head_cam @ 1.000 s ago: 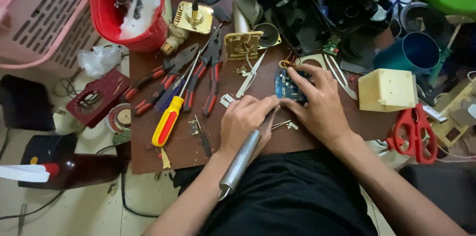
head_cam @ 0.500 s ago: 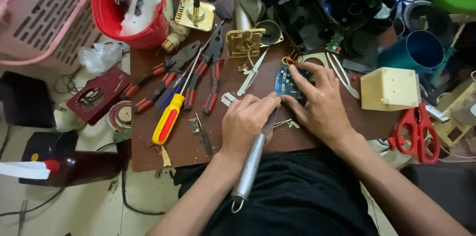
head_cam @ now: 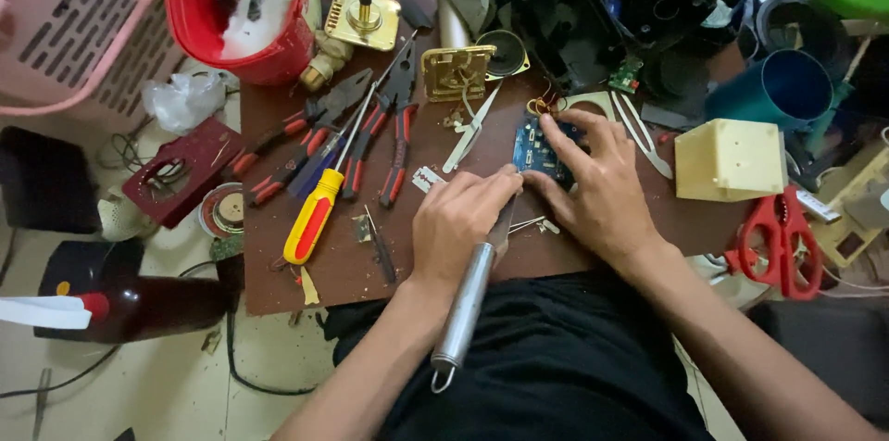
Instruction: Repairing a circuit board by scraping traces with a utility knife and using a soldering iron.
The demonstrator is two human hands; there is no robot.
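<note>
Left grip [head_cam: 460, 219] around steel-handled tool [head_cam: 463, 307]

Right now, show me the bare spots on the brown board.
Bare board lies along the near edge, between the yellow screwdriver and the left hand. A smaller patch sits beyond the right hand, before the cream box. The far half, around pliers and brass plate, is crowded.

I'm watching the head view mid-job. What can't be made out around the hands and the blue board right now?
Head view only:
- Tip of the metal-handled tool: hidden under the left hand.
- Blue circuit board: mostly covered by the right hand; its components are too small to tell.
- Red bucket: cut off by the top edge; contents unclear.
- Red scissors: blades blend into the clutter beside them.
</note>
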